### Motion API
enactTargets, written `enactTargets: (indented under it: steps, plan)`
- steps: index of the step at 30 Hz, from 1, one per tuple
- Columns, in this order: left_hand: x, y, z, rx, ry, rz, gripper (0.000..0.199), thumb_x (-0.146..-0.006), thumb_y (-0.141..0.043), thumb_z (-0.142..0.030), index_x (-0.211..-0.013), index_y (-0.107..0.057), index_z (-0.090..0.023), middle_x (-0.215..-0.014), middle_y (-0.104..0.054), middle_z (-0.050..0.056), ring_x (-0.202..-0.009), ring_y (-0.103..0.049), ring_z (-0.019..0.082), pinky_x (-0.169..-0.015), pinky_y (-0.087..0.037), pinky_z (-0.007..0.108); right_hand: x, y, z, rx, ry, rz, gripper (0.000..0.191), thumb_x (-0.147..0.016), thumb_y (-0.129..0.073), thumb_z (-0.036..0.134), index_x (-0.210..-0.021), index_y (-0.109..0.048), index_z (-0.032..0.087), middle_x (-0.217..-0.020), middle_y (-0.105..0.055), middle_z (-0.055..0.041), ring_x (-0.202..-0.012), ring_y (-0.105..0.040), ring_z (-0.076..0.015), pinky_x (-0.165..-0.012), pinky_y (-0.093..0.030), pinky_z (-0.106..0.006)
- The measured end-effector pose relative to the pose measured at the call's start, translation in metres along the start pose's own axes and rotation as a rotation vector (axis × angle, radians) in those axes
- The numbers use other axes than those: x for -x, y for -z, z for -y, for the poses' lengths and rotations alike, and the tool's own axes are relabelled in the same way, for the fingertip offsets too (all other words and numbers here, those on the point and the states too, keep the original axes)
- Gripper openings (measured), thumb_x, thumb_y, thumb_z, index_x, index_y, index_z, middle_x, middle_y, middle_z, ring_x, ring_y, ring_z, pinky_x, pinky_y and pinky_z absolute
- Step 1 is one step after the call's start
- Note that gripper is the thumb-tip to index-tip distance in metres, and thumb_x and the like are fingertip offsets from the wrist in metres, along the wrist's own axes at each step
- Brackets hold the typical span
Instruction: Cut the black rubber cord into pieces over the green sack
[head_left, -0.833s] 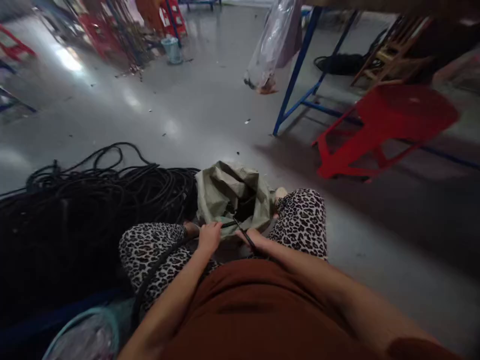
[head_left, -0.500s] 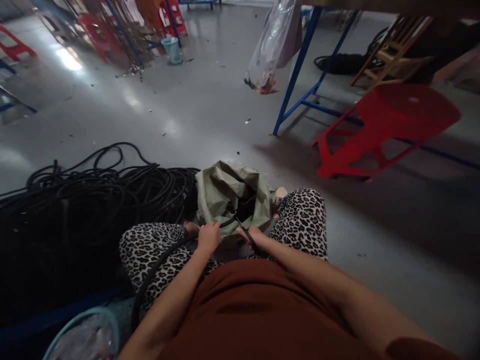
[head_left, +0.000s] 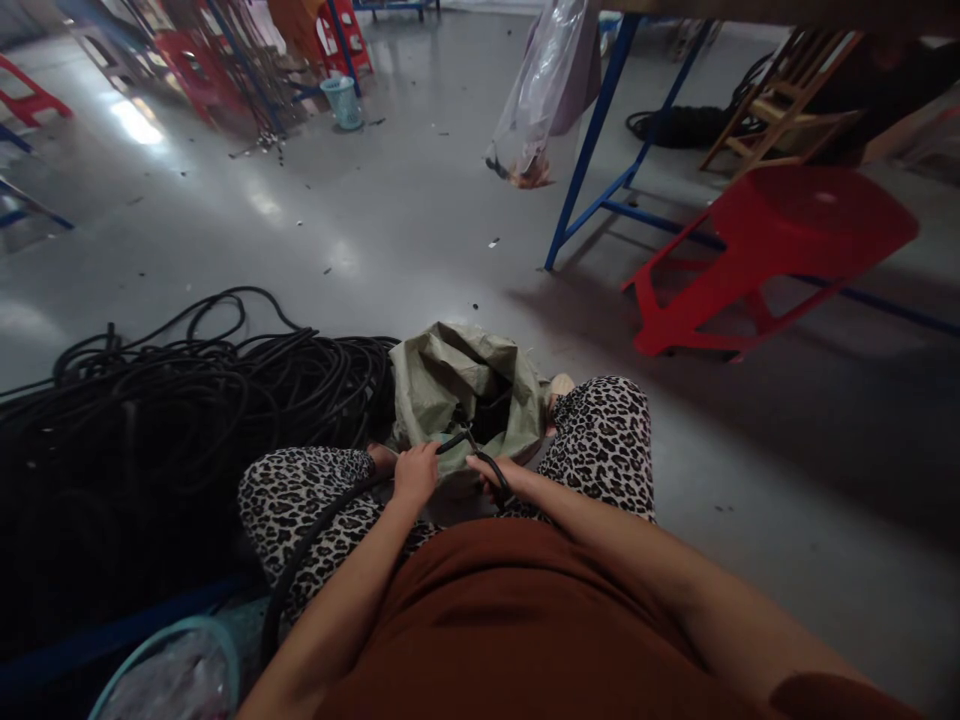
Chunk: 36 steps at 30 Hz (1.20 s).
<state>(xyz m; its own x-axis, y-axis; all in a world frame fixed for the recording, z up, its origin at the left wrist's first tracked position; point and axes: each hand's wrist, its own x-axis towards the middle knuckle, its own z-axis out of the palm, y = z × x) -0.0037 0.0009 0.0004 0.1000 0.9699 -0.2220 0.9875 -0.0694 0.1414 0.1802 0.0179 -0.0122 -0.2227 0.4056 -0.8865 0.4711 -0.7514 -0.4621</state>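
Note:
Between my knees an open woven sack (head_left: 420, 385) stands on the floor, with dark pieces inside. My left hand (head_left: 416, 472) is closed around a black hose (head_left: 322, 522), which runs from beside my left leg to the sack's near rim. My right hand (head_left: 501, 474) is wrapped round the dark handles of a cutting tool (head_left: 491, 465), probably scissors. The tool's tip meets the end of the hose over the sack's mouth. Small details of the blades are too dark to tell.
A big heap of black hose (head_left: 300, 385) lies at my left. Near the bottom left is a light-blue basket (head_left: 232, 650). To the right stand a red stool (head_left: 795, 225) and a blue-legged table (head_left: 592, 150), with a plastic bag (head_left: 536, 100) hanging beside it.
My left hand has shifted very slightly left with the hose. The handles in my right hand stand a little wider apart, and its fingers have loosened somewhat.

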Motion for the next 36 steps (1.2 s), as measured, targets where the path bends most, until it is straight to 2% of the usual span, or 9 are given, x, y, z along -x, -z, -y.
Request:
enactTargets:
  steps: [5, 16, 26, 30, 36]
  plan:
    - [0.0001, 0.0031, -0.0008, 0.012, 0.008, -0.004, 0.031, -0.085, -0.04, -0.024, -0.112, -0.055, -0.022, -0.1, -0.064, 0.007, -0.091, -0.058, 0.019, -0.079, -0.04, 0.03, 0.0019, 0.0014, -0.0001, 0.036, 0.029, 0.008, 0.048, -0.079, -0.045, 0.059, -0.079, -0.052, 0.012, -0.051, -0.052, -0.0007, -0.04, -0.052, -0.012, -0.036, -0.039, -0.019]
    - [0.0008, 0.004, -0.0024, -0.002, -0.012, -0.016, 0.031, -0.085, -0.039, -0.023, -0.112, -0.054, -0.023, -0.098, -0.063, 0.006, -0.091, -0.057, 0.018, -0.078, -0.039, 0.029, -0.0022, 0.0029, -0.0078, 0.084, 0.077, 0.068, 0.053, -0.077, -0.045, 0.063, -0.081, -0.056, 0.011, -0.053, -0.054, -0.0015, -0.044, -0.054, -0.0123, -0.041, -0.043, -0.021]
    - [0.0025, 0.0087, -0.0064, 0.039, -0.082, -0.026, 0.03, -0.084, -0.041, -0.022, -0.11, -0.056, -0.023, -0.098, -0.063, 0.006, -0.091, -0.056, 0.018, -0.08, -0.038, 0.029, -0.0012, 0.0032, -0.0074, 0.067, 0.086, 0.066, 0.054, -0.076, -0.045, 0.063, -0.082, -0.056, 0.01, -0.053, -0.054, -0.0019, -0.041, -0.053, -0.0121, -0.037, -0.04, -0.019]
    - [0.0025, 0.0092, -0.0072, 0.05, -0.096, -0.022, 0.029, -0.084, -0.041, -0.022, -0.11, -0.056, -0.024, -0.098, -0.063, 0.006, -0.092, -0.056, 0.017, -0.08, -0.038, 0.029, -0.0015, 0.0023, -0.0075, 0.055, 0.089, 0.047, 0.054, -0.076, -0.047, 0.063, -0.082, -0.056, 0.01, -0.054, -0.054, -0.0021, -0.042, -0.053, -0.012, -0.039, -0.043, -0.021]
    - [0.0023, 0.0093, -0.0065, 0.032, -0.124, -0.018, 0.031, -0.085, -0.039, -0.02, -0.11, -0.056, -0.025, -0.098, -0.063, 0.005, -0.092, -0.056, 0.016, -0.08, -0.037, 0.028, 0.0035, 0.0025, -0.004, 0.086, 0.106, 0.042, 0.057, -0.076, -0.045, 0.064, -0.087, -0.058, 0.009, -0.055, -0.054, -0.0021, -0.043, -0.051, -0.0108, -0.038, -0.04, -0.019]
